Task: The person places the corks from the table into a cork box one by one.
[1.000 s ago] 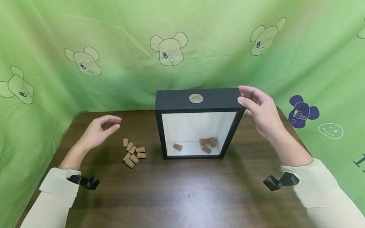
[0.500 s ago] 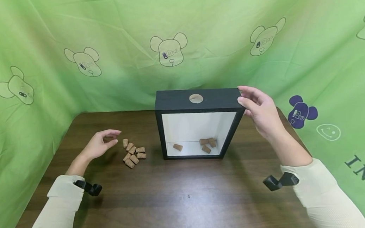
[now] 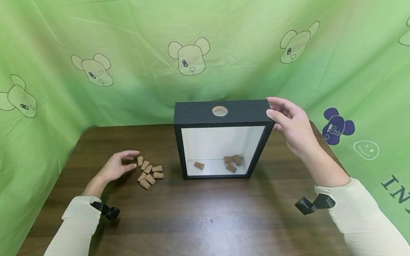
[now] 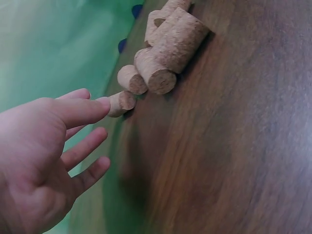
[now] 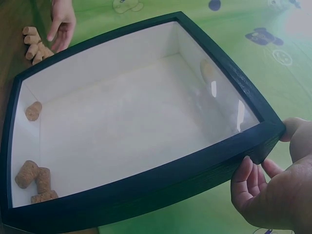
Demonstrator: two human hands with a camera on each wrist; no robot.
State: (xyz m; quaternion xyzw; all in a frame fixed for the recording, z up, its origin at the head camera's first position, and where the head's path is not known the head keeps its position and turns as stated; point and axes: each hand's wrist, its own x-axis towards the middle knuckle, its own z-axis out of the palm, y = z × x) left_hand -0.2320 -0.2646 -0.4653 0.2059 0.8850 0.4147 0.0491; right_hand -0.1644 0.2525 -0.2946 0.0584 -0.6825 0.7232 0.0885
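Note:
A black-framed shadow box [image 3: 181, 153] with a clear front stands upright on the table, a round hole [image 3: 219, 111] in its top. Several corks [image 3: 199, 165] lie on its white floor. My right hand [image 3: 292, 128] grips the box's upper right corner, thumb toward the front, as the right wrist view also shows. To the left lies a pile of loose corks [image 3: 150, 179]. My left hand [image 3: 116, 167] is beside the pile's far-left cork [image 4: 123, 102], thumb and fingers spread around it. Whether the thumb touches that cork, I cannot tell.
The brown wooden table [image 3: 183, 232] runs back to a green printed curtain [image 3: 134, 89], which hangs behind and along both sides. A black wrist camera [image 3: 105, 210] sits on the left sleeve, another wrist camera [image 3: 314, 204] on the right one.
My left hand has come down and to the right, from above the table to the edge of the cork pile. The right hand and the box have stayed in place.

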